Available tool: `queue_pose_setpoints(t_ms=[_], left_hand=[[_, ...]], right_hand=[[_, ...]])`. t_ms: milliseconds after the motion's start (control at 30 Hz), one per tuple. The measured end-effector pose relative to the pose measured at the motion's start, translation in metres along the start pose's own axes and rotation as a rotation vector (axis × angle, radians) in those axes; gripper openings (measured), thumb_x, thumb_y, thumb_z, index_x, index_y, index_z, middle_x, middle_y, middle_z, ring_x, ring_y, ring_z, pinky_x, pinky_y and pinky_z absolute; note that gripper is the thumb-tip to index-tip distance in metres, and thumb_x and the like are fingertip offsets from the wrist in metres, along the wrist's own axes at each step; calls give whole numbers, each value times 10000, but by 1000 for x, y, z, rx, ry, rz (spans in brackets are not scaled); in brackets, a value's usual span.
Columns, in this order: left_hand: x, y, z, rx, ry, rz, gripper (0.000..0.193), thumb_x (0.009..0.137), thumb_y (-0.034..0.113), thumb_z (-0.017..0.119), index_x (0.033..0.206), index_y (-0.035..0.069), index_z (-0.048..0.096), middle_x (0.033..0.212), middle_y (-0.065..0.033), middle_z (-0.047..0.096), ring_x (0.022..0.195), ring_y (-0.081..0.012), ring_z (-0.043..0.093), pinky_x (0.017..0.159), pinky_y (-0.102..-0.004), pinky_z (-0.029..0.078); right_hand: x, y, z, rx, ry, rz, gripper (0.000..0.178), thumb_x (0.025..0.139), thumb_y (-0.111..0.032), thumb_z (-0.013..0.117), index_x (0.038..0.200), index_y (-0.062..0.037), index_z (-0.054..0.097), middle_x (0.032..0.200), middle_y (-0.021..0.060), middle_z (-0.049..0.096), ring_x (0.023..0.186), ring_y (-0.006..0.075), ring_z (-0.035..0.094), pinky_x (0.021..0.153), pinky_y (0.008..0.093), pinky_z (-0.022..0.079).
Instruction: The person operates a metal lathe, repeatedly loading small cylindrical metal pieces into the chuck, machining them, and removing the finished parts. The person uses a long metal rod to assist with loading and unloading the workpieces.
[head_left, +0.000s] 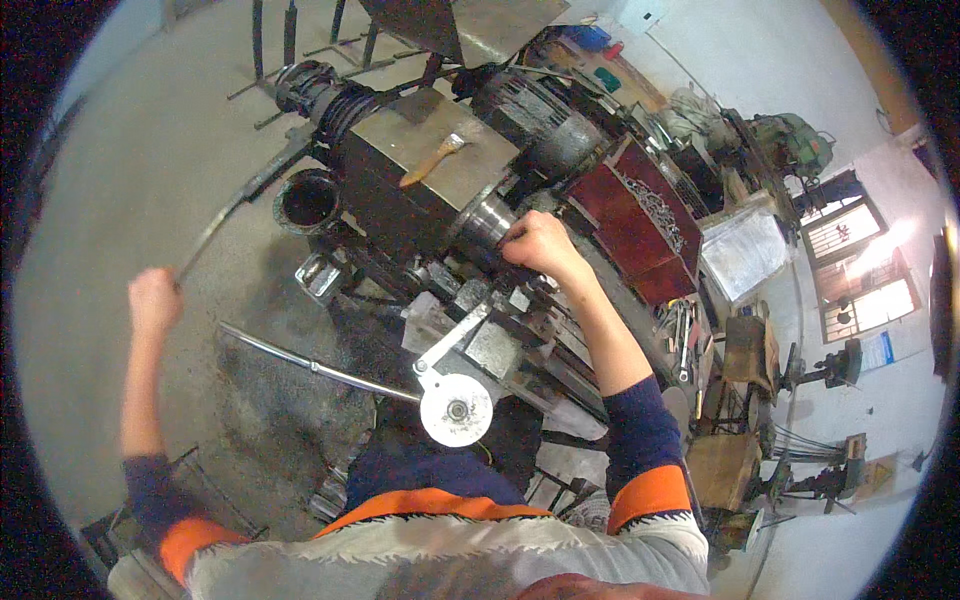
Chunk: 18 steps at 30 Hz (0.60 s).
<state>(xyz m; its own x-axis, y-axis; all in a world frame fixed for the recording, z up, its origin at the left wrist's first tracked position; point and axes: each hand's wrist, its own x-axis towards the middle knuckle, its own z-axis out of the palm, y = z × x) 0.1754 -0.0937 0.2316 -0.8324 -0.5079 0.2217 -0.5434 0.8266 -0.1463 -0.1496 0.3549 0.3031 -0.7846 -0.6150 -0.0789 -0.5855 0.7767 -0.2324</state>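
Observation:
A lathe-like machine with a grey metal housing (385,140) stands in front of me. At the left, my left hand (156,300) is closed around the end of a long metal lever (215,228) that runs up to the machine's far left end. My right hand (540,243) is closed at the front of a shiny steel cylinder (487,220) on the housing; whatever its fingers hold is hidden. Nearer to me are a pale round disc (457,410), a flat metal arm (452,340) above it, and a shiny rod (315,366) reaching left.
On the housing lies a wooden-handled brush (435,160). A dark red tray (640,225) with metal shavings is at the right, near several wrenches (685,340). A motor (545,125) stands behind. Drill-like machines (830,365) line the right wall.

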Motion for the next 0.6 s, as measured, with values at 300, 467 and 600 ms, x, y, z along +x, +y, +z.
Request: queue_pose_setpoints(t_ms=[300, 467, 600], left_hand=[[69, -54, 26, 136, 11, 51, 52, 646, 48, 586, 698, 45, 592, 714, -172, 606, 694, -332, 600, 623, -407, 490], [72, -41, 25, 43, 74, 133, 45, 627, 12, 563, 667, 24, 580, 708, -187, 599, 699, -347, 597, 639, -426, 482], [62, -43, 28, 3, 56, 192, 30, 626, 13, 573, 649, 30, 562, 667, -199, 585, 664, -346, 592, 605, -431, 474]], right_hand=[[6, 5, 3, 16, 9, -39, 264, 565, -287, 631, 716, -76, 678, 738, 177, 636, 717, 330, 627, 683, 408, 501], [4, -10, -1, 5, 22, 22, 272, 573, -258, 618, 731, -43, 674, 757, 193, 638, 714, 333, 635, 683, 398, 516], [-1, -5, 3, -31, 91, 60, 262, 529, -242, 597, 725, -100, 697, 669, 144, 627, 656, 311, 618, 643, 363, 497]])
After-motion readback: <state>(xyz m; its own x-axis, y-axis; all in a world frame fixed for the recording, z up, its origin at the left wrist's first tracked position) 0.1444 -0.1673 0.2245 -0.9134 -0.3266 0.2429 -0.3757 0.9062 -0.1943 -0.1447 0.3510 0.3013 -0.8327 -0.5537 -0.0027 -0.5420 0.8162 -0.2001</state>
